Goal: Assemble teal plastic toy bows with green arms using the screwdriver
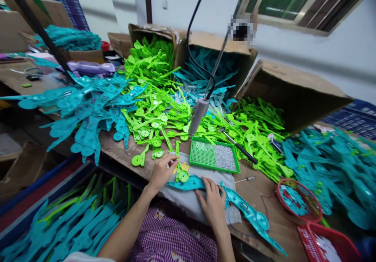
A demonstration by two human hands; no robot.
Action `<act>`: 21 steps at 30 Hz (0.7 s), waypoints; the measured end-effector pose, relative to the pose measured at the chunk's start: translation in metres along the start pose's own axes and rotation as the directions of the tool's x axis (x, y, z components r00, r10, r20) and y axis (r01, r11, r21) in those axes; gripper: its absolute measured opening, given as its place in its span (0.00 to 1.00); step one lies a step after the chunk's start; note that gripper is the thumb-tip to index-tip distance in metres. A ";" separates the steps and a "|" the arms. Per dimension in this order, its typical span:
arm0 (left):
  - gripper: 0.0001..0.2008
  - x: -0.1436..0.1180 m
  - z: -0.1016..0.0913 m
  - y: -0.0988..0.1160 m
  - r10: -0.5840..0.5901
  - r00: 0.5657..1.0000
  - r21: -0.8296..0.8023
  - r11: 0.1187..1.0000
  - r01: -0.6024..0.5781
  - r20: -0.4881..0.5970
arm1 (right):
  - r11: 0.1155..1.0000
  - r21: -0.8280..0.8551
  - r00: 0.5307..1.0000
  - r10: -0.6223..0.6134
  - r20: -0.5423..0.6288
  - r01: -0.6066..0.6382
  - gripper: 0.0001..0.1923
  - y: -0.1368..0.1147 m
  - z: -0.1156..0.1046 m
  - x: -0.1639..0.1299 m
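My left hand (pixel 162 172) has its thumb and fingertips pinched at the edge of a lime-green plastic part (pixel 182 174). This part has a round disc end and stands over the left end of a long teal plastic part (pixel 252 214). My right hand (pixel 212 202) grips the teal part near its middle, thumb on the near edge and fingers spread over the top. A grey cloth (pixel 188 203) lies under both. Just beyond my hands is a green tray (pixel 202 161), its right half filled with small silvery pieces. A screwdriver (pixel 246 179) lies right of the cloth.
Green parts (pixel 155 113) heap up behind the tray, spilling from cardboard boxes (pixel 217 44). Teal parts pile left (pixel 88 113) and right (pixel 317 168). An electric screwdriver (pixel 198 115) hangs over the tray; a hammer (pixel 239 146) lies behind it. Red baskets (pixel 317 219) stand at right.
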State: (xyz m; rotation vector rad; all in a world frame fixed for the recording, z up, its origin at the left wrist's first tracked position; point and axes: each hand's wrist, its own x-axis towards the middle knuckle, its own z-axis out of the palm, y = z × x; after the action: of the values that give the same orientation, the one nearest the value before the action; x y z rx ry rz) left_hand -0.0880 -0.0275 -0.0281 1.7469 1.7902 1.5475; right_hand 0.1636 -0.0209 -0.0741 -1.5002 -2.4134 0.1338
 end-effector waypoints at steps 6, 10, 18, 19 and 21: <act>0.05 -0.003 0.003 0.003 0.023 1.000 0.009 1.000 -0.022 -0.005 | 1.000 -0.024 1.000 -0.007 -0.015 0.007 0.26 0.002 0.004 -0.001; 0.06 -0.005 0.002 0.001 0.015 1.000 0.028 1.000 -0.014 -0.015 | 1.000 -0.022 1.000 -0.001 -0.015 0.000 0.26 0.002 0.004 0.000; 0.07 -0.010 0.002 -0.008 -0.010 1.000 0.032 0.999 0.010 -0.005 | 1.000 -0.007 1.000 0.029 0.012 -0.029 0.24 -0.002 -0.003 0.001; 0.07 -0.011 0.002 -0.010 -0.010 1.000 0.037 0.999 0.010 -0.006 | 0.999 -0.001 0.999 0.033 0.018 -0.033 0.24 -0.002 -0.003 0.001; 0.07 -0.013 0.001 -0.013 -0.005 1.000 0.054 0.999 0.006 -0.009 | 0.999 0.012 0.999 0.035 0.027 -0.035 0.24 -0.002 -0.004 0.001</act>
State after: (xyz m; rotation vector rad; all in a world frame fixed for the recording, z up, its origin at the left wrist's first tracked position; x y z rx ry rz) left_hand -0.0913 -0.0349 -0.0447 1.7598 1.8558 1.5208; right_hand 0.1625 -0.0219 -0.0693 -1.5452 -2.4038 0.1773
